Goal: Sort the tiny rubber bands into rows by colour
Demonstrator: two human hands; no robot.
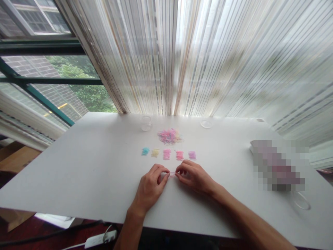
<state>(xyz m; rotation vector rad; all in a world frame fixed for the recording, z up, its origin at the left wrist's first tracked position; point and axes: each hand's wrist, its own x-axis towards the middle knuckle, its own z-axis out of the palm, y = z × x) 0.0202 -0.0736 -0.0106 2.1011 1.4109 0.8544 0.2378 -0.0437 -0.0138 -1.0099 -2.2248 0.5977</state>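
Both hands pinch narrowly, thumb to finger: the left hand [151, 184] and the right hand [195, 174] hold a thin, pale pink strand [172, 174] stretched between their fingertips, low over the smooth, white surface [91, 166]. Just beyond lie small, ribbed, roughly square bundles in a row: teal [145, 151], yellow [155, 152], pink [167, 154], coral-pink [179, 155], lilac [192, 155]. Behind them spreads a loose, tangled multicoloured heap [169, 136], between a clear round container [146, 124] and a flat transparent disc [206, 124]. Sheer striped curtains [145, 52] hang past the far edge.
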